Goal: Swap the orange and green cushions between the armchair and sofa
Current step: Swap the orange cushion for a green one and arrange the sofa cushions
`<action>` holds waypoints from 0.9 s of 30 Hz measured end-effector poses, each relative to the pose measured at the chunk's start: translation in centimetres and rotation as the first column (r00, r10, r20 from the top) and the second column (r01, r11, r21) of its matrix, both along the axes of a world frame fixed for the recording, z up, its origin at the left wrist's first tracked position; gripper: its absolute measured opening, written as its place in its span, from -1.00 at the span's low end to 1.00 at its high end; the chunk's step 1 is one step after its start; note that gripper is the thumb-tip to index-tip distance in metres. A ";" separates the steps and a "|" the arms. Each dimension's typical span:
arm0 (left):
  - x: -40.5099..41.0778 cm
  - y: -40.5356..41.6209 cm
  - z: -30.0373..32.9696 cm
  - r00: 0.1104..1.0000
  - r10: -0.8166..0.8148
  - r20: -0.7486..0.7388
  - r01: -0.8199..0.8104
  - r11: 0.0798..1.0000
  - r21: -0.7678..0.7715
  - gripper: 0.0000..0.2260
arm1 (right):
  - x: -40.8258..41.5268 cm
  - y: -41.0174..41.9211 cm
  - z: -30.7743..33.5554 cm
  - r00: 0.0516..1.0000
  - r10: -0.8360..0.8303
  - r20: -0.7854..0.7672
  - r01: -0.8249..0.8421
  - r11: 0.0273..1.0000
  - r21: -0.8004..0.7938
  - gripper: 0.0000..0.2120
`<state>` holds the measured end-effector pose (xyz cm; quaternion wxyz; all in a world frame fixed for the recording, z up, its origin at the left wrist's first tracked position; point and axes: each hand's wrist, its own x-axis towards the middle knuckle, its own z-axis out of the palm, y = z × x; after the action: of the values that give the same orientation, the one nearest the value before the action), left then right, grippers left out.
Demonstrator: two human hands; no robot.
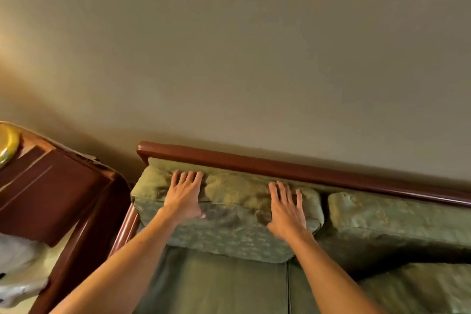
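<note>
Left hand (184, 195) and right hand (286, 209) lie flat, fingers straight, on the patterned green fabric back cushion (229, 214) at frame centre. It leans against the sofa's polished wooden top rail (280, 164).

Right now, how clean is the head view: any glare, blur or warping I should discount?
Head view: warm glow blooms at the left edge, with glare on the gold object on the side table; wide-angle warping tilts the sofa rail; the white item lower left is smeared; both hands, left and right, on the green cushion read fairly sharp.
</note>
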<state>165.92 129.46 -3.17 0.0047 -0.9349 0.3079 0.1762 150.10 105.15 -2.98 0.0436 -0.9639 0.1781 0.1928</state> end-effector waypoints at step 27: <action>-6.7 3.0 12.3 0.884 0.352 -0.307 -0.381 0.924 -0.037 0.27 | -14.5 -10.7 7.5 0.983 -0.161 -0.094 0.169 0.982 0.083 -0.26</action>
<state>159.26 132.49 9.12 -0.1195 -0.9385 0.1311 0.2963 135.63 94.43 4.50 0.0954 -0.9337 0.2501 0.2379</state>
